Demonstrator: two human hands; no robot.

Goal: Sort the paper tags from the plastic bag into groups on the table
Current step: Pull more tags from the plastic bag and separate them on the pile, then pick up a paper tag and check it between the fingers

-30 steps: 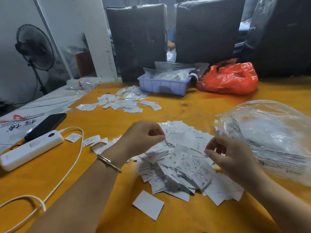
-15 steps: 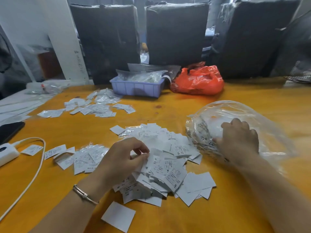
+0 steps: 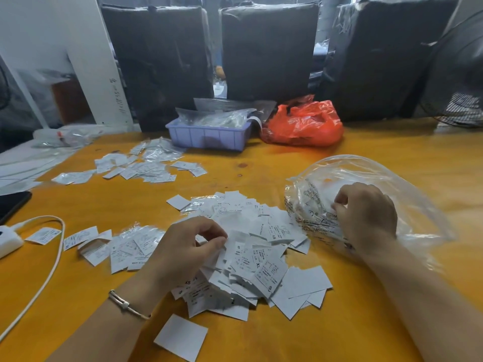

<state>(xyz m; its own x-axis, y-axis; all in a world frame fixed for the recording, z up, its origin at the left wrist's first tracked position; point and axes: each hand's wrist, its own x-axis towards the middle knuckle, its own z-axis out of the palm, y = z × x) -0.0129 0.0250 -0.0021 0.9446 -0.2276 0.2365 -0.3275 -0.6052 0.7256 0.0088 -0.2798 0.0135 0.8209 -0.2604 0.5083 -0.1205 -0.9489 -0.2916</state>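
Note:
A loose pile of white paper tags [image 3: 256,246] with printed size letters covers the middle of the orange table [image 3: 366,322]. My left hand [image 3: 183,252] rests on the pile's left side and pinches tags between thumb and fingers. A clear plastic bag [image 3: 392,184] with printed text lies to the right. My right hand [image 3: 366,215] lies on the bag's mouth with its fingers curled into the plastic. Smaller groups of tags [image 3: 120,246] lie left of the pile, and another group [image 3: 141,168] lies farther back. One blank tag [image 3: 181,337] sits alone near the front edge.
A lilac tray [image 3: 209,137] of clear packets and a red plastic bag [image 3: 303,124] stand at the back. A white power bank [image 3: 7,241] with its cable [image 3: 52,267] and a black phone [image 3: 13,205] lie at the left. Dark wrapped bundles line the rear; a fan [image 3: 460,74] stands at the right.
My right hand left the pile and moved right onto the plastic bag, where its fingers now curl into it. My left hand dropped onto the pile. The camera turned right.

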